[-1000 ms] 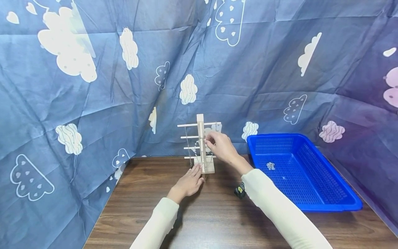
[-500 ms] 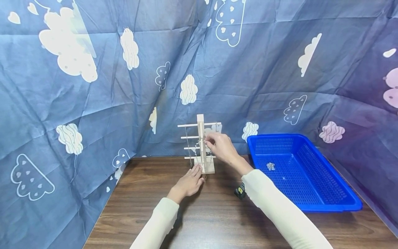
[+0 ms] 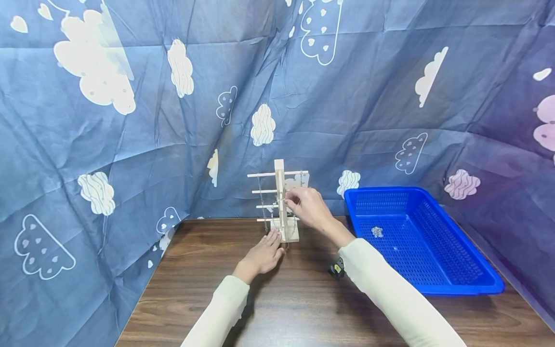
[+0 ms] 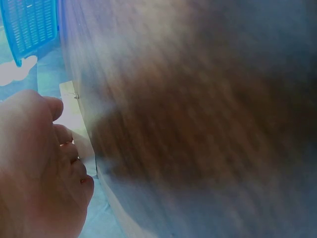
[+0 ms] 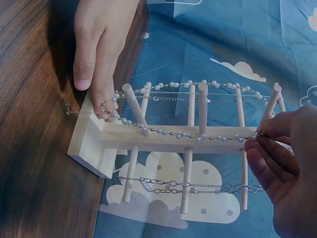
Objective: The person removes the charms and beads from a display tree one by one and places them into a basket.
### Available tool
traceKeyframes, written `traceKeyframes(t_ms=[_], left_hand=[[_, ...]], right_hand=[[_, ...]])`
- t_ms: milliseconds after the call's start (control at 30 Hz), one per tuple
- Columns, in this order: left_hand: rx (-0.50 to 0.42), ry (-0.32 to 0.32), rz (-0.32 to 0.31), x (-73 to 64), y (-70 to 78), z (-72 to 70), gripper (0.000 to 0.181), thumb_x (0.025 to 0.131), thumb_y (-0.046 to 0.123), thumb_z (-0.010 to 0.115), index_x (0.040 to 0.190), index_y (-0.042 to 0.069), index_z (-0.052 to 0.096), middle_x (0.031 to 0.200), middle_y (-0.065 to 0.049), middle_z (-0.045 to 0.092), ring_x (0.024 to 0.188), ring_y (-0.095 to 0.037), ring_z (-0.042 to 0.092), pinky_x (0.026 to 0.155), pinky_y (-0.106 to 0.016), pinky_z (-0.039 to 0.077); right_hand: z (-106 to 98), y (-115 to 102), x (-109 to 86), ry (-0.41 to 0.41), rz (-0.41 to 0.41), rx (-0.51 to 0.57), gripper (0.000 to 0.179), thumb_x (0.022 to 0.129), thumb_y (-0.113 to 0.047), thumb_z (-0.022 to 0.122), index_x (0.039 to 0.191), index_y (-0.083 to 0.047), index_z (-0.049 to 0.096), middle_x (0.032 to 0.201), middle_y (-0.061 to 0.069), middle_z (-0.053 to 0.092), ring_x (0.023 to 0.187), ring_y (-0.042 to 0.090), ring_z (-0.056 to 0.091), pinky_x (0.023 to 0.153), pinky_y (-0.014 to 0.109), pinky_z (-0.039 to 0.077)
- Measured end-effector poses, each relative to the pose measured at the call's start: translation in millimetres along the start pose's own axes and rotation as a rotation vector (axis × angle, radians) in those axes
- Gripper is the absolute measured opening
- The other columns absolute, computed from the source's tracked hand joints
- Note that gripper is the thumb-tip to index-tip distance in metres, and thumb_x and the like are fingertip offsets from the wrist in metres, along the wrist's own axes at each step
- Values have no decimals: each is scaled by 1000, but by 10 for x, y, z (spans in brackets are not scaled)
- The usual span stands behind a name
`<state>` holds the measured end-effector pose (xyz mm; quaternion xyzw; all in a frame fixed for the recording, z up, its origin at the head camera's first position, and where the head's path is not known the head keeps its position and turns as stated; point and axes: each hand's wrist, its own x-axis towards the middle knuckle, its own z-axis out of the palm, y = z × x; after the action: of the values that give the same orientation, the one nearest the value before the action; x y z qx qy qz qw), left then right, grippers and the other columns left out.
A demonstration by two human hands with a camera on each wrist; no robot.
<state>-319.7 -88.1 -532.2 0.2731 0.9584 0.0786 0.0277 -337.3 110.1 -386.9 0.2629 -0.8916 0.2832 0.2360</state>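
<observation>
A pale wooden jewelry stand (image 3: 279, 178) with a square post and several pegs stands upright at the back of the table. My right hand (image 3: 310, 207) is beside the post and pinches a pearl-beaded necklace (image 5: 183, 135) between thumb and fingers. In the right wrist view the necklace runs along the post, its thin chain end hanging past the base. My left hand (image 3: 262, 253) rests its extended fingers on the stand's wooden base (image 5: 86, 134). Silver chains (image 5: 168, 183) hang on pegs on one side, and another pearl strand lies along pegs on the other.
A blue perforated plastic basket (image 3: 433, 289) stands on the right of the brown wood-grain table (image 3: 295, 308). Inside it lies a small clear or silvery bundle (image 3: 377, 232). A blue cloud-patterned cloth (image 3: 360, 96) hangs close behind the stand.
My right hand has sunk slightly beside the post, the necklace still pinched. The necklace's chain end hangs a little lower in front of the base. My left hand stays on the base.
</observation>
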Motion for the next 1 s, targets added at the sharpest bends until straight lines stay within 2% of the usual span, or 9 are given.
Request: traceKeyframes(t_ms=[333,567,1000], left_hand=[[8,-4,5,7,31,-44,59,116,29,32,164,-5,32,177,-20,22,166,-33,19,136,-48,24],[-8,-12,-4,14,19,-11,60,116,30,31,166,-4,29,178,-19,18,167,-33,16,136,-49,22],[-19,5,3,13,7,2,60,115,28,32,165,-6,29,177,-20,20,166,-36,18,135,-51,24]], right_hand=[[-60,-38,-57,-19,-30,-10,5,96,-13,76,99,-9,79,92,6,80,80,21,72,84,45,61],[-94,-53,-93,-15,-52,-9,5,96,-12,76,98,-10,79,90,5,79,79,20,72,77,41,63],[-147,-84,-115,-2,-108,10,4,96,-13,75,98,-10,79,91,5,79,79,19,72,75,38,63]])
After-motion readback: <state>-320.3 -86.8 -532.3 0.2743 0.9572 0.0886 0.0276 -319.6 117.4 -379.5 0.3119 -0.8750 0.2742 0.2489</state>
